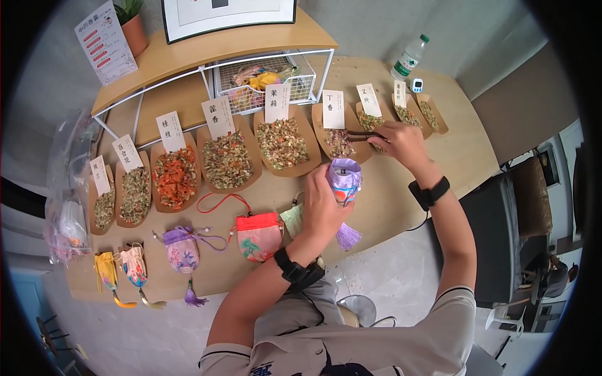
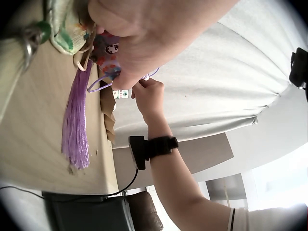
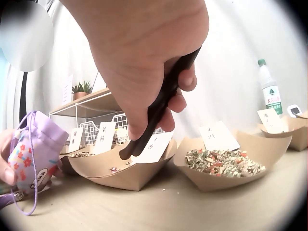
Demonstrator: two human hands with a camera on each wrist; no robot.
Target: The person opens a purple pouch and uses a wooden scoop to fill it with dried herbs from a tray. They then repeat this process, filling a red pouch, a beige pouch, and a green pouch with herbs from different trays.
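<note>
My left hand (image 1: 321, 210) grips a purple drawstring pouch (image 3: 36, 156) with a flower print, its mouth uppermost and spread open in the head view. A long purple tassel (image 2: 77, 120) hangs from it. In my right hand (image 1: 401, 144) is a pair of dark tongs (image 3: 156, 110), pinched between thumb and fingers. In the head view their tips reach over a brown paper tray (image 3: 130, 178) of pinkish dried bits, to the right of the pouch. A labelled tray of mixed dried herbs (image 3: 224, 163) stands just right of it.
More labelled trays of dried herbs, one filled with orange pieces (image 1: 175, 177), curve along the table. Nearer me lie a red pouch (image 1: 258, 237), a lilac pouch (image 1: 182, 250) and smaller ones. A wooden shelf (image 1: 251, 53) and a water bottle (image 1: 409, 59) stand behind.
</note>
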